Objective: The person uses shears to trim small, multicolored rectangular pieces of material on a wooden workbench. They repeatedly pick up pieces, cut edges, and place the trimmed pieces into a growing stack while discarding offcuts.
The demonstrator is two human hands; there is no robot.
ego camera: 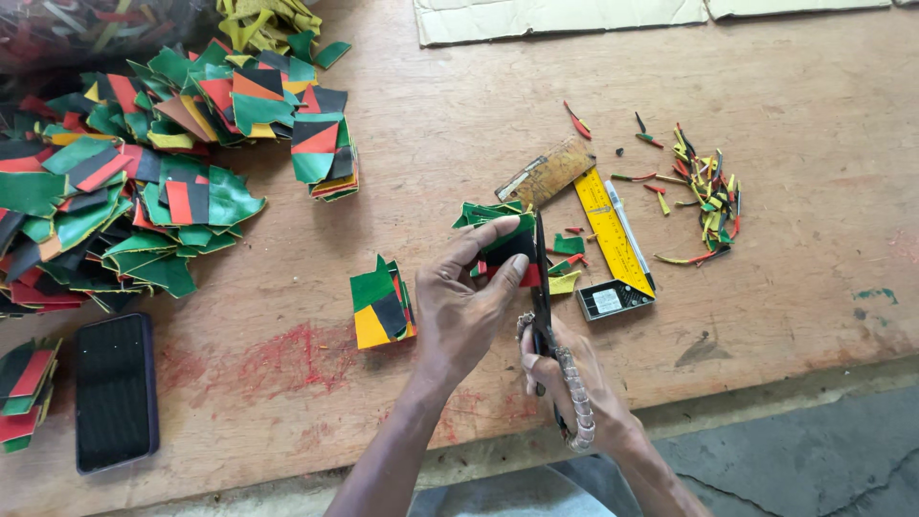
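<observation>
Trimming a small patchwork piece of green, black and red material, pinched in the left hand between thumb and forefinger just above the counter, near its front edge. Right hand clenched around the wire-wrapped handles of a pair of scissors, blades pointing away from the body and lying along the piece's right edge. To cut well here, probably best to keep the pinch close to the cut line without letting fingertips cross the blades, to hold the piece flat and taut so the layers do not slide, and to feed it steadily into the blades rather than chopping at it. Worth checking the edge against the yellow square ruler lying just beyond the blades, beside a pen and a worn brown strip. Finished-looking squares in a small stack just left of the left hand; a big heap of uncut pieces farther left, well apart. Thin offcuts scattered to the right; more likely to drop there. A dark phone near the counter's front edge, far left.
</observation>
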